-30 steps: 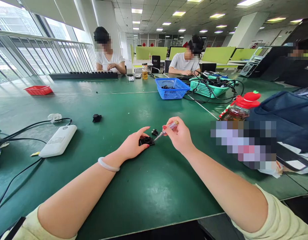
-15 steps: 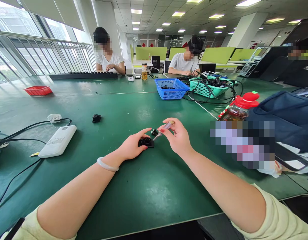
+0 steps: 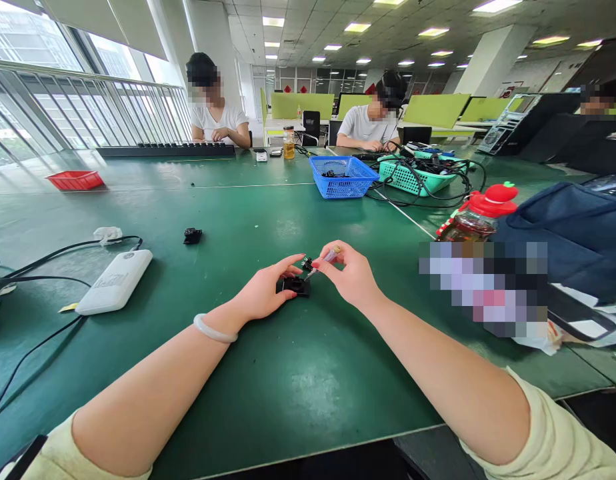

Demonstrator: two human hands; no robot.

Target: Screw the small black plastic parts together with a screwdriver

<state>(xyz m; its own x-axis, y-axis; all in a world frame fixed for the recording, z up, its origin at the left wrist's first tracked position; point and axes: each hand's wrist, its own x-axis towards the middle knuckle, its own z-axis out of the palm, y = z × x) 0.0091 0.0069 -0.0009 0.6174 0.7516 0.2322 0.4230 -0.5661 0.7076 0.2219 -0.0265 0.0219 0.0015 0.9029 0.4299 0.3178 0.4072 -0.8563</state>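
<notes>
On the green desk, the left hand grasps a black component between thumb and fingers, the right hand grips a screwdriver angled down to it, a small black part lies just beyond, and a blue basket stands well behind.

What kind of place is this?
Probably an open-plan office, with a large green table used for hands-on work: lime-green desk partitions and a black office chair stand beyond it, under ceiling light panels.
</notes>
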